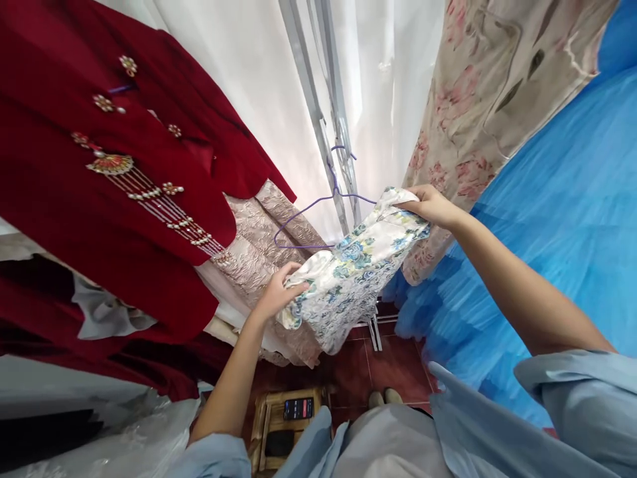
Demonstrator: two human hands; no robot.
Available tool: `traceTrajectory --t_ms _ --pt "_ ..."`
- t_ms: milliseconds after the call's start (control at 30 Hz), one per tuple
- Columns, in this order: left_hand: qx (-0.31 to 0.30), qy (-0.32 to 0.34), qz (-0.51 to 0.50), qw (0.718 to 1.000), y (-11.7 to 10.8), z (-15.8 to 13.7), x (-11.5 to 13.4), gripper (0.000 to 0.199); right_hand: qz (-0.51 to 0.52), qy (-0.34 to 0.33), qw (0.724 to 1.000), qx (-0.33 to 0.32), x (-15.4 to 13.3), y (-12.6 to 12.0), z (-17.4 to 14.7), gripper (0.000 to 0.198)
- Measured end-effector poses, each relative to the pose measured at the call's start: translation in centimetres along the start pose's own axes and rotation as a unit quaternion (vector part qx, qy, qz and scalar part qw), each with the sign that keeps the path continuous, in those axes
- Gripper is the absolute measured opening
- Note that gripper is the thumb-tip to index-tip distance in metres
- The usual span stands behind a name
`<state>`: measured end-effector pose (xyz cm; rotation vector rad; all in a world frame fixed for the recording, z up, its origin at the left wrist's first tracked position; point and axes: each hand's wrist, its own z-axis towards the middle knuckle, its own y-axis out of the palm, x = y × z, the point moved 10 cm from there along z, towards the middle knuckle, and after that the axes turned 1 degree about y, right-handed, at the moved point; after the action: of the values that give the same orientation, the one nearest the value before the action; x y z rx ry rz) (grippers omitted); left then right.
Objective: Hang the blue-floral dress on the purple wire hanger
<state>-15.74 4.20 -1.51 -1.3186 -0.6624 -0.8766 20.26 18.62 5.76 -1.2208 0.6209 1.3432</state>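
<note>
A white dress with blue and green flowers [358, 272] hangs in front of me, its lower part dropping toward the floor. My left hand [281, 289] is closed on the garment's left edge, thumb on top. At the upper right edge, my right hand [435, 207] pinches the same cloth between thumb and fingers. Behind the dress is a purple hanger [303, 211], its hook up near a metal rack post [343, 143]. The garment covers the hanger's right part, so I cannot tell whether it is on the hanger.
On the left hang a dark red velvet garment [164, 265] with beaded trim and a pale pink brocade garment [253, 232]. To the right are a beige floral dress [462, 119] and a blue tulle gown [562, 199]. Below, a phone [298, 408] lies on a wooden stool [263, 405].
</note>
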Motion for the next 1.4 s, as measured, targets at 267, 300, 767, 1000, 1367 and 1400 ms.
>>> traceTrajectory --t_ms 267,300,767,1000,1367,1400 --pt "0.086 0.105 0.134 0.982 -0.1 0.4 0.0 0.015 -0.021 0.017 0.999 0.045 1.3 -1.5 -0.2 0.035" --pt "0.071 0.081 0.084 0.991 -0.4 0.4 -1.0 0.017 -0.022 0.017 0.998 0.053 1.3 -1.7 -0.1 0.037" --pt "0.238 0.061 -0.191 0.950 -12.6 11.3 -2.7 0.028 0.010 0.055 0.998 0.043 3.4 -1.7 2.2 0.039" --pt "0.271 0.167 0.121 0.940 -10.2 14.3 6.9 0.038 -0.071 0.076 0.994 0.037 3.7 -1.0 1.2 0.036" --pt "0.216 0.229 0.327 0.891 -2.1 5.3 10.0 0.028 -0.291 0.103 0.928 0.210 -0.9 1.2 2.8 0.037" --pt "0.222 0.228 0.330 0.889 -2.1 5.3 10.2 0.028 -0.289 0.081 0.932 0.203 -2.0 2.0 2.8 0.037"
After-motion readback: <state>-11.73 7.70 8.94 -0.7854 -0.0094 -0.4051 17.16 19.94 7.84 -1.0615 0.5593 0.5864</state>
